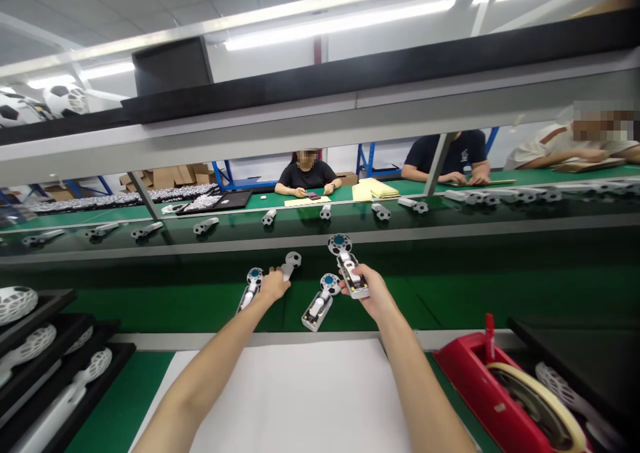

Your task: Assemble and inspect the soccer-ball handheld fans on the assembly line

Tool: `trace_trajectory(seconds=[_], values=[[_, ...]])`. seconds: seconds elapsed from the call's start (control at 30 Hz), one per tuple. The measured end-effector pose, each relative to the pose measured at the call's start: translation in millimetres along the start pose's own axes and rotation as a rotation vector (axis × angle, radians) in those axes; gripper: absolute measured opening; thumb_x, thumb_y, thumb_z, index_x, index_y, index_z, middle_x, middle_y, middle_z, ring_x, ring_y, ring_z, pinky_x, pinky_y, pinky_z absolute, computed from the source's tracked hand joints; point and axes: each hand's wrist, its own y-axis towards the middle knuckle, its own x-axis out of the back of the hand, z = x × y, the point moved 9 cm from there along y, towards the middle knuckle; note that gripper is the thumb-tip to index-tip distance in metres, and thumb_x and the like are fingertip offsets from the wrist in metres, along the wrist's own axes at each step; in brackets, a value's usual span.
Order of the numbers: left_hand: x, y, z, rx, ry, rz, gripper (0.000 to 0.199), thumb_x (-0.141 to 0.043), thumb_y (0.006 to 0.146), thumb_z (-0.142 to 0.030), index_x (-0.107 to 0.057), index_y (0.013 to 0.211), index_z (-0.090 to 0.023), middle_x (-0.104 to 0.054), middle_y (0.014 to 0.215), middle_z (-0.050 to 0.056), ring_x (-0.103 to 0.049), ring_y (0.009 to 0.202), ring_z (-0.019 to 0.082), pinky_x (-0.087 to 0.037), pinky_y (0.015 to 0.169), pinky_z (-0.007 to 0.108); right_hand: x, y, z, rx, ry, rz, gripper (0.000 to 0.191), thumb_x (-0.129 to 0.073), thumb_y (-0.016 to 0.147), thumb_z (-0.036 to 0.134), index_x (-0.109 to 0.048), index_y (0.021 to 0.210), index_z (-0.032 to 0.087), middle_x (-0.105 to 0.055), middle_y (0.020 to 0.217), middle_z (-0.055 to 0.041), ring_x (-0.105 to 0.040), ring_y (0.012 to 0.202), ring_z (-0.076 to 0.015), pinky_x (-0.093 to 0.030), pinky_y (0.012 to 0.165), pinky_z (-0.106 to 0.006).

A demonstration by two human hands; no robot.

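Note:
My right hand (374,292) is closed around the handle of a white football-headed handheld device (345,256). Its handle faces up, with inner parts and a white piece showing, and its round head has a blue centre. Farther left, my left hand (274,285) has its fingers curled on the handle of another football-headed device (293,260), whose plain white side shows. Between my hands, a third device with an exposed handle (317,308) lies on the green surface. One more such device (249,292) lies just left of my left hand, partly covered by that forearm.
A white sheet (300,400) covers the bench before me. Black trays (107,380) with white parts stand left; a red tape dispenser (480,373) stands right. Beyond runs a green conveyor (235,230) carrying several devices. Co-workers (307,178) sit behind it; a shelf beam (320,113) crosses overhead.

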Motion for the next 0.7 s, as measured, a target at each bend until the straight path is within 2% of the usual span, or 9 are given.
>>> trace_trajectory(seconds=[0.1, 0.17, 0.23, 0.37, 0.47, 0.6, 0.7], values=[[2.5, -14.8, -2.8, 0.076, -0.266, 0.153, 0.037, -0.054, 0.097, -0.043, -0.058, 0.118, -0.013, -0.064, 0.103, 0.008, -0.064, 0.082, 0.016, -0.056, 0.072, 0.033, -15.2, -16.0, 18.2, 0.031, 0.062, 0.103, 0.03, -0.058, 0.066, 0.022, -0.063, 0.094, 0.012, -0.069, 0.092, -0.0111, -0.068, 0.069, -0.0216, -0.057, 0.057, -0.031], [2.8, -35.0, -9.6, 0.096, -0.46, 0.256, 0.037, -0.049, 0.099, -0.046, -0.058, 0.112, -0.012, -0.063, 0.091, 0.005, -0.059, 0.066, 0.011, -0.051, 0.059, 0.026, -23.4, -26.2, 28.6, 0.051, 0.079, 0.151, 0.034, -0.059, 0.065, 0.019, -0.063, 0.098, 0.013, -0.069, 0.091, -0.0095, -0.067, 0.069, -0.0214, -0.056, 0.055, -0.031], [7.2, -61.7, -21.6, 0.074, -0.657, 0.327, 0.033, -0.045, 0.099, -0.041, -0.056, 0.11, -0.012, -0.062, 0.087, 0.005, -0.053, 0.057, 0.009, -0.044, 0.049, 0.022, -29.6, -36.1, 37.7, 0.07, 0.09, 0.173, 0.04, -0.06, 0.064, 0.017, -0.062, 0.104, 0.015, -0.069, 0.092, -0.0074, -0.067, 0.068, -0.0206, -0.055, 0.054, -0.03], [28.9, -123.9, -52.6, -0.037, -1.01, 0.397, 0.029, -0.042, 0.094, -0.03, -0.052, 0.115, -0.011, -0.061, 0.089, 0.008, -0.048, 0.053, 0.007, -0.037, 0.042, 0.02, -41.4, -57.3, 53.8, 0.104, 0.111, 0.216, 0.053, -0.061, 0.064, 0.016, -0.058, 0.117, 0.02, -0.068, 0.104, -0.0055, -0.066, 0.068, -0.0204, -0.053, 0.055, -0.032], [45.3, -163.8, -68.8, -0.104, -1.181, 0.444, 0.034, -0.047, 0.089, -0.031, -0.053, 0.116, -0.012, -0.06, 0.092, 0.007, -0.045, 0.052, 0.006, -0.038, 0.04, 0.017, -56.0, -73.4, 57.3, 0.074, 0.131, 0.33, 0.053, -0.06, 0.066, 0.019, -0.057, 0.118, 0.02, -0.07, 0.105, -0.0082, -0.067, 0.066, -0.0217, -0.053, 0.059, -0.035], [58.7, -196.9, -79.6, -0.197, -1.425, 0.556, 0.033, -0.056, 0.083, -0.035, -0.056, 0.11, -0.016, -0.059, 0.089, 0.004, -0.042, 0.049, 0.003, -0.036, 0.036, 0.012, -77.7, -95.0, 55.5, 0.036, 0.157, 0.506, 0.051, -0.057, 0.071, 0.027, -0.057, 0.122, 0.022, -0.069, 0.112, -0.0111, -0.068, 0.07, -0.0235, -0.052, 0.059, -0.036], [68.9, -209.7, -85.1, -0.32, -1.447, 0.544, 0.033, -0.061, 0.082, -0.036, -0.058, 0.109, -0.018, -0.063, 0.102, 0.008, -0.055, 0.058, 0.009, -0.042, 0.037, 0.016, -92.2, -111.1, 54.7, 0.046, 0.144, 0.564, 0.053, -0.056, 0.072, 0.028, -0.053, 0.125, 0.023, -0.069, 0.108, -0.0108, -0.066, 0.066, -0.0225, -0.05, 0.059, -0.037]])
